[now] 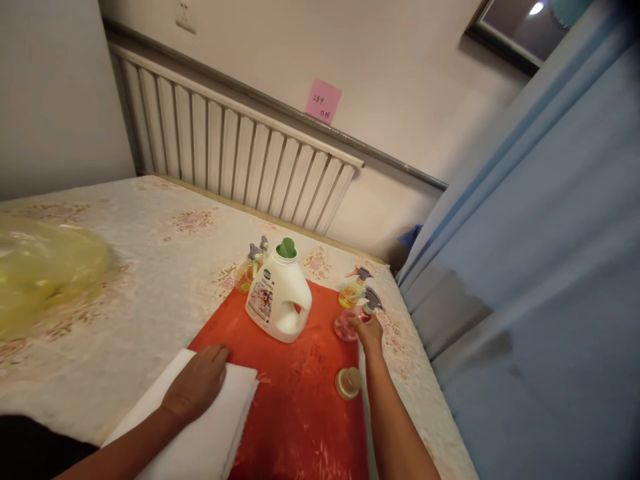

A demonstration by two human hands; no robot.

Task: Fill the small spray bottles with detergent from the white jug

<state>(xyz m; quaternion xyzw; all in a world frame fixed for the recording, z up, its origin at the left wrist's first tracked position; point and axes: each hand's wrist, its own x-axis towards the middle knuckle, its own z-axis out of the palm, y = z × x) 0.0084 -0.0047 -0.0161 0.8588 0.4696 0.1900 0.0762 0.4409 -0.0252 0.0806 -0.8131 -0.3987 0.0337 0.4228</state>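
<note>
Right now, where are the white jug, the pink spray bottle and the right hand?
white jug (pixel 280 300): head view, on its white body.
pink spray bottle (pixel 346 325): head view, on its clear pink body.
right hand (pixel 370 331): head view, on its back.

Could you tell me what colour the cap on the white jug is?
Green, on the jug cap; head view.

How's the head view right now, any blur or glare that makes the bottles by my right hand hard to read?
Head view: soft overall; the blue curtain and yellow bag are smeared. Glare streaks the red mat. The right hand at the pink spray bottle is fuzzy; the white jug label is unreadable.
</note>
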